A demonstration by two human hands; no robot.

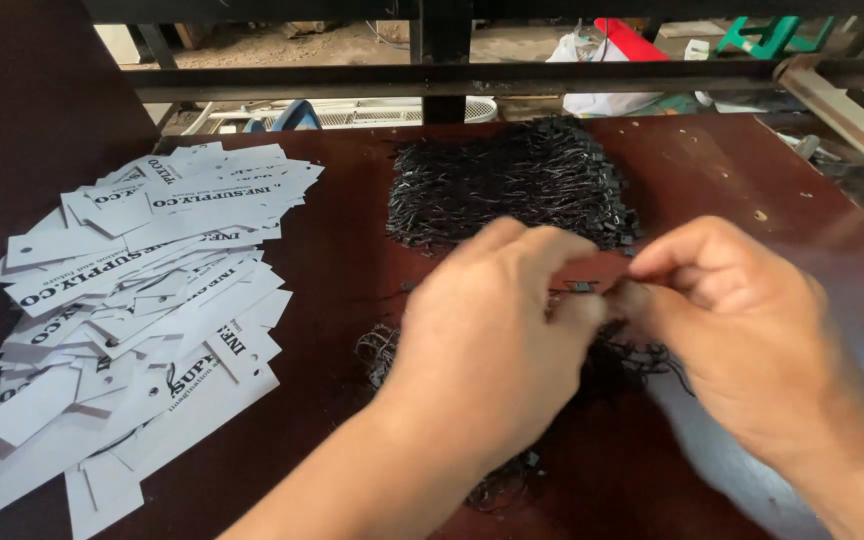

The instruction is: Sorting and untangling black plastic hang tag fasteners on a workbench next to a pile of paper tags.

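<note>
left hand [487, 340] and right hand [742, 330] pinch one black tag string [582, 288] just below the string heap [517, 185]; a loose pinch could drop it among tangled strings; paper tags [142, 300] lie left.

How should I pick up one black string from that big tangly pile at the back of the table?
Probably best to pinch a black string by the small flat tab at its end, coming from above at the near edge of the pile, where tabs stick out loose. The cords are thin and tangled, so grabbing the middle would likely drag neighbours along. The hard tab gives fingertips something solid.
</note>
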